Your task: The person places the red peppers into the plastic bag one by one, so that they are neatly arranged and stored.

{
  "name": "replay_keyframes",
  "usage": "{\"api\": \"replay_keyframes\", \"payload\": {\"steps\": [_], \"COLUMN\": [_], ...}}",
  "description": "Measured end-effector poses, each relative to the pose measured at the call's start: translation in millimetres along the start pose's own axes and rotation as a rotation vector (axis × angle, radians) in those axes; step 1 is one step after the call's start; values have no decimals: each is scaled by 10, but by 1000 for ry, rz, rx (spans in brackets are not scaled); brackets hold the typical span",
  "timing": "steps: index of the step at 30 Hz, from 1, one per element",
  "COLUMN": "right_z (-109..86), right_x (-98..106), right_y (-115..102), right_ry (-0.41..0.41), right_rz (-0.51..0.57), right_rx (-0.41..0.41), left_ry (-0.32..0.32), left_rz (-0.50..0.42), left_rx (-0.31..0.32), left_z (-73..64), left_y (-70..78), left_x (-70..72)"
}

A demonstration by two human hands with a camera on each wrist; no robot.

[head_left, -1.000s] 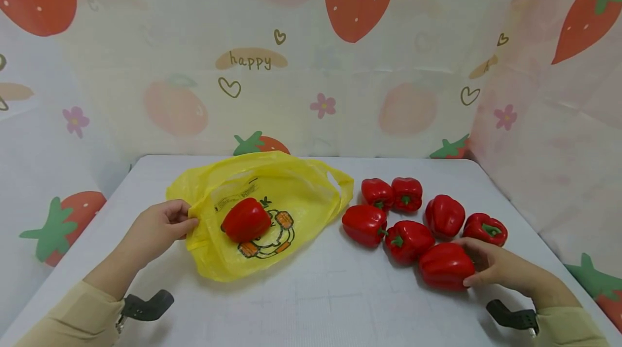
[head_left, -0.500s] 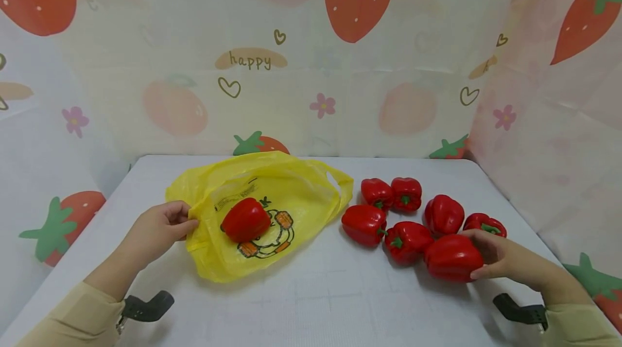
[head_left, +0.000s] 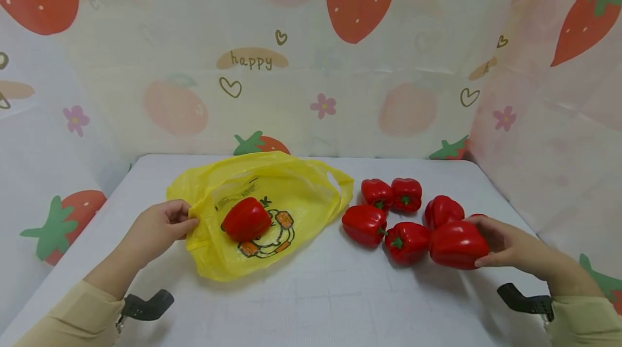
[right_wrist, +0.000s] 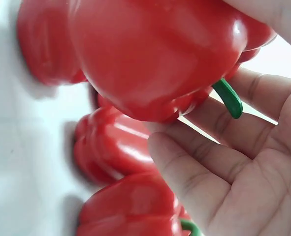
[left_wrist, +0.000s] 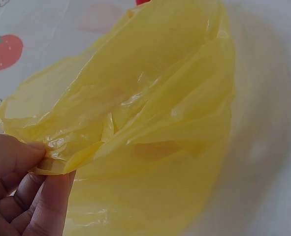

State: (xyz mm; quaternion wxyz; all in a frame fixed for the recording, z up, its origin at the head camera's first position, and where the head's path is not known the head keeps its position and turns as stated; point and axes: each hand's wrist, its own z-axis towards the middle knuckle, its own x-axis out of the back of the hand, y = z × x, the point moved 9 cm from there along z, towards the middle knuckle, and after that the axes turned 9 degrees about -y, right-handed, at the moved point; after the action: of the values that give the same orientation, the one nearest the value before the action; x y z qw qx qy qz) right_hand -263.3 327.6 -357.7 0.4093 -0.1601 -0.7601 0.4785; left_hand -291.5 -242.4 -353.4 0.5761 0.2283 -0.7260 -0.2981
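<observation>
My left hand (head_left: 157, 231) pinches the left edge of a yellow plastic bag (head_left: 301, 185) between thumb and fingers; the left wrist view shows the film (left_wrist: 150, 113) gathered there. A red bell pepper (head_left: 246, 220) lies against the bag's printed cartoon side. On the right, my right hand (head_left: 517, 247) holds another bell pepper (head_left: 458, 245) raised off the table, its shadow falling below. Seen from the right wrist, that pepper (right_wrist: 155, 54) has its green stem toward the palm, fingers (right_wrist: 189, 177) spread along one side and thumb on the other.
More red bell peppers stand close together on the white table (head_left: 320, 304): a pair at the back (head_left: 407, 194), one nearest the bag (head_left: 364, 225), and others (head_left: 407, 243) beside the held one. One (head_left: 478, 216) is mostly hidden by my right hand. A patterned cloth (head_left: 301, 99) hangs behind.
My right hand has lifted its bell pepper up off the table and moved slightly right and away. My left hand and the bag have stayed in place.
</observation>
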Motion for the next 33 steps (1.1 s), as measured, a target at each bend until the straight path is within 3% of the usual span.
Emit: {"api": "replay_keyframes", "payload": {"steps": [6, 13, 16, 23, 33], "right_z": [97, 380, 526, 831, 1239], "right_x": [59, 23, -50, -201, -419], "right_y": [-146, -349, -456, -612, -862], "right_ry": [16, 48, 21, -19, -78], "right_rz": [-52, -95, -106, -70, -76], "right_rx": [22, 37, 78, 47, 120], "left_ry": [0, -3, -1, -2, -5], "left_rz": [-3, -5, -7, -6, 0], "left_rx": [3, 10, 7, 5, 6], "left_z": [11, 24, 16, 15, 24], "left_y": [-8, -21, -23, -49, -65], "left_x": [-4, -9, -4, -4, -12]}}
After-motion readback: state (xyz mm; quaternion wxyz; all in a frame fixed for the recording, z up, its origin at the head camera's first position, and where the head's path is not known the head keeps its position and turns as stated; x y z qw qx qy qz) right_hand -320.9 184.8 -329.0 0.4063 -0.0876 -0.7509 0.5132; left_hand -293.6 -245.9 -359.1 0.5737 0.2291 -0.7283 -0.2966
